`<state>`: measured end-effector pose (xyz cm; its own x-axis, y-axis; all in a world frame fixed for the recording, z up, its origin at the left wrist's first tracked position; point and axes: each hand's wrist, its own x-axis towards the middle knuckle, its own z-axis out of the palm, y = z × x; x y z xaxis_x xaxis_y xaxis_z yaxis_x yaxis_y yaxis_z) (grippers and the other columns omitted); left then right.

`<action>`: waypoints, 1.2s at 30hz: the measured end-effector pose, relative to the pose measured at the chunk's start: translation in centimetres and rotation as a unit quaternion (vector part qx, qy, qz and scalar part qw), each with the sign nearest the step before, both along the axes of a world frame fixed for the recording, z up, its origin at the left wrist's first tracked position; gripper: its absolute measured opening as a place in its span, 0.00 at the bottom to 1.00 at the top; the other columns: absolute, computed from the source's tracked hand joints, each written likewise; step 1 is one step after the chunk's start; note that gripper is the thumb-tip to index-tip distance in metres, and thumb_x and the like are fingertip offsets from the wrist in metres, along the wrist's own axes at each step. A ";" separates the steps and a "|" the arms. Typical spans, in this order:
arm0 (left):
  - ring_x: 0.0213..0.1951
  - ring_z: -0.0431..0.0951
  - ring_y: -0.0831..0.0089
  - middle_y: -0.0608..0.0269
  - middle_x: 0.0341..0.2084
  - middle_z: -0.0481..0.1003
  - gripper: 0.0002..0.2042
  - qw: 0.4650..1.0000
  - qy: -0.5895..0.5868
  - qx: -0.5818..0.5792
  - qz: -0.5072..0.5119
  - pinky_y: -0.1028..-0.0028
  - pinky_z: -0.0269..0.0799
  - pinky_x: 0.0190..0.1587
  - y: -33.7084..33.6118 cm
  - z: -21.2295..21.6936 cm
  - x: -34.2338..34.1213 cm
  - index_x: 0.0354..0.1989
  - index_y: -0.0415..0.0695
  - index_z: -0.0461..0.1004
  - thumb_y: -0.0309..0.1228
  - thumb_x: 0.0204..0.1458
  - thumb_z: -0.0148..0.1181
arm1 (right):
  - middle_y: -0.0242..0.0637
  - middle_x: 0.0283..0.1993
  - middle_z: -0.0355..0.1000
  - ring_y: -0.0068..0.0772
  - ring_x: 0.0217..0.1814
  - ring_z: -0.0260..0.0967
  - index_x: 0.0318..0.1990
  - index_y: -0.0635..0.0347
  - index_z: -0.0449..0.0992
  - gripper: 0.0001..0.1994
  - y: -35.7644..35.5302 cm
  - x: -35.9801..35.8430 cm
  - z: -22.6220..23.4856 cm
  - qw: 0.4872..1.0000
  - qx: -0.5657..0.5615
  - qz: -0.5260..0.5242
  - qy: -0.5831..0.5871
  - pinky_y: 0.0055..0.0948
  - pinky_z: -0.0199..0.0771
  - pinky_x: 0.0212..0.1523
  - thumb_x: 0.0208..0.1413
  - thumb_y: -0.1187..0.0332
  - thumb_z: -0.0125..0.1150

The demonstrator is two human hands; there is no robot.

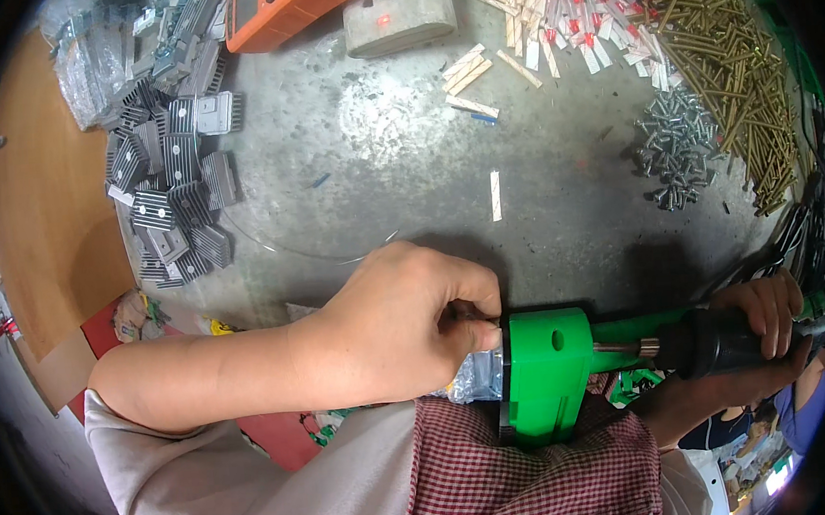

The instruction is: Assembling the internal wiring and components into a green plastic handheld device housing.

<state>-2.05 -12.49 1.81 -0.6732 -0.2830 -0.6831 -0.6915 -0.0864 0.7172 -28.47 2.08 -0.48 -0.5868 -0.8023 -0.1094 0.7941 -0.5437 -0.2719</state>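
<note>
A bright green plastic housing [546,363] with a black edge stands on its side against my checked apron, close to the table's near edge. My left hand [402,319] is closed in a pinch, thumb and forefinger pressed at the housing's black left edge. Whatever sits between those fingertips is hidden. On the other side, my right hand [770,316] wraps round a black power screwdriver [706,343]. Its metal bit [616,348] points left and meets the housing's right face.
Finned metal heat sinks [171,178] are heaped at left. An orange meter [303,9] and a grey block [400,17] stand at the back. Long brass-coloured screws [737,77], short silver screws [675,147] and red-and-white strips [586,11] lie at right. A white strip [496,196] lies mid-table.
</note>
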 end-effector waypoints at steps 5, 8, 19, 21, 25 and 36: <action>0.27 0.76 0.71 0.59 0.27 0.78 0.07 0.998 0.022 -0.053 0.006 0.73 0.70 0.30 0.4 0.6 0.0 0.36 0.37 0.78 0.25 0.50 0.68 | 0.24 0.25 0.62 0.19 0.26 0.62 0.42 0.57 0.61 0.13 -0.8 -0.3 0.4 0.999 -0.023 0.040 0.020 0.24 0.65 0.37 0.54 0.69 0.60; 0.33 0.78 0.62 0.55 0.34 0.78 0.10 0.992 0.052 -0.114 -0.006 0.68 0.72 0.36 1.3 0.7 0.7 0.39 0.37 0.77 0.20 0.48 0.64 | 0.26 0.29 0.61 0.19 0.29 0.61 0.46 0.60 0.61 0.16 -0.8 -0.9 0.7 0.995 0.012 0.063 0.072 0.26 0.64 0.41 0.54 0.69 0.60; 0.54 0.74 0.51 0.48 0.52 0.74 0.24 0.858 0.182 -0.476 0.069 0.57 0.69 0.55 9.2 -1.1 3.6 0.52 0.36 0.72 0.33 0.47 0.68 | 0.29 0.30 0.59 0.24 0.33 0.60 0.48 0.62 0.60 0.17 5.6 -2.1 1.5 0.988 -0.043 -0.015 0.149 0.32 0.65 0.46 0.57 0.63 0.55; 0.54 0.74 0.50 0.48 0.52 0.74 0.25 0.833 0.204 -0.507 0.084 0.56 0.69 0.55 9.9 -2.0 3.6 0.51 0.36 0.73 0.36 0.46 0.70 | 0.29 0.31 0.58 0.25 0.34 0.60 0.49 0.62 0.60 0.17 5.7 -1.8 1.3 0.990 -0.064 -0.001 0.129 0.34 0.64 0.48 0.59 0.62 0.53; 0.52 0.74 0.46 0.49 0.48 0.75 0.24 0.771 0.255 -0.574 0.107 0.54 0.70 0.51 10.8 -4.4 4.1 0.40 0.39 0.72 0.37 0.37 0.75 | 0.29 0.31 0.58 0.25 0.34 0.59 0.49 0.64 0.62 0.18 4.5 -0.9 0.7 0.993 -0.079 0.019 0.089 0.34 0.64 0.47 0.59 0.60 0.54; 0.47 0.76 0.50 0.47 0.47 0.75 0.29 0.771 0.204 -0.585 0.148 0.59 0.70 0.47 10.9 -3.4 2.4 0.45 0.37 0.74 0.39 0.34 0.75 | 0.29 0.30 0.58 0.26 0.33 0.59 0.47 0.64 0.64 0.18 3.7 -0.3 -0.3 0.994 -0.074 0.028 0.075 0.32 0.66 0.45 0.59 0.58 0.54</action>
<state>0.32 -1.61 -1.62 -0.5519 -0.7271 0.4083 -0.4616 0.6741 0.5766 -28.80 5.78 -0.82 -0.5411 -0.8351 0.0988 0.7808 -0.5425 -0.3099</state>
